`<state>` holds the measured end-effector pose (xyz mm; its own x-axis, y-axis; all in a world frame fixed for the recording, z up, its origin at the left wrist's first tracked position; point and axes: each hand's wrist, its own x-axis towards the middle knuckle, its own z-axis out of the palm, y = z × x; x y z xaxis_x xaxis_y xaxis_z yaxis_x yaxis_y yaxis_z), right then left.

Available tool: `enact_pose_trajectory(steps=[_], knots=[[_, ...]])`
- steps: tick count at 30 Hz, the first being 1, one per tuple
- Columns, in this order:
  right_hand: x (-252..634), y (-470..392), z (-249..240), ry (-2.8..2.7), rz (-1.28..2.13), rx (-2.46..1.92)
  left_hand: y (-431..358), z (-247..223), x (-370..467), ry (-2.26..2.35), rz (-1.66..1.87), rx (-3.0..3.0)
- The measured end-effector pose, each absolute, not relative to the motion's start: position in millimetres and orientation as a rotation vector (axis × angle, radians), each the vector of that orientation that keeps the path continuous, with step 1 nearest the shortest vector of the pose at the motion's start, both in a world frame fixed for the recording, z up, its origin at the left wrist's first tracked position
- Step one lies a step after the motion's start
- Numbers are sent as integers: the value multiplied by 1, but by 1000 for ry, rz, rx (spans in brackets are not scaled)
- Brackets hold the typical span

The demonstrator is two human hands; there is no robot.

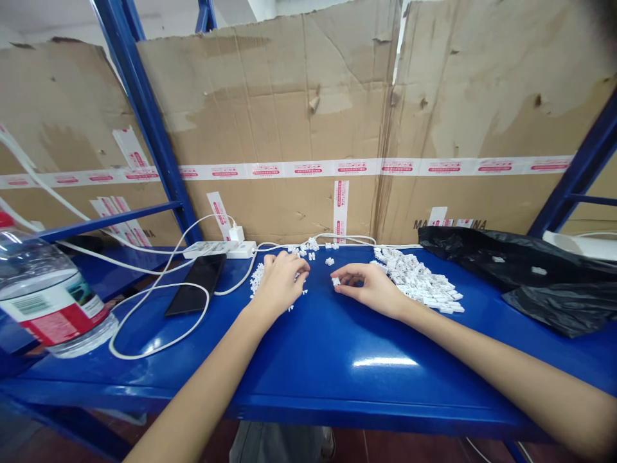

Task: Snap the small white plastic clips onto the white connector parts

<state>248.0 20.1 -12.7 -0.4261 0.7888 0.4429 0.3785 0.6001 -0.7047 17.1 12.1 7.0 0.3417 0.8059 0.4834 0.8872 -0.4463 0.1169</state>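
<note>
Between the fingertips of my right hand [369, 287] is a small white plastic piece [336, 281], held just above the blue table [308, 360]. Beside it on the right lies a large pile of white plastic parts [421, 281]. My left hand [283, 280] rests over the right edge of a smaller heap of tiny white pieces [257, 278]. Its fingers are curled together, and what they hold, if anything, is too small to make out. A few loose white pieces [330, 261] lie behind and between the hands.
A black phone [196, 285], looping white cables [144, 352] and a power strip [219, 249] lie at the left. A water bottle [53, 296] stands at the far left. A black plastic bag [482, 263] covers the back right. Cardboard [279, 116] walls the rear.
</note>
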Motion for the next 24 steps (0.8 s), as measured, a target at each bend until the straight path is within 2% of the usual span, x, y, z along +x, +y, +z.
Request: enact_pose_trajectory(steps=[7,21,24], knots=[[248,21,-14,-2039,656,-918,11,7,14,-1646,-501,-2393],[246,21,-16,-2012,723,-887,9,5,22,-1495,-584,-2492],[246,21,-15,-1987,753,-875,9,4,23,-1498,-718,-2484]])
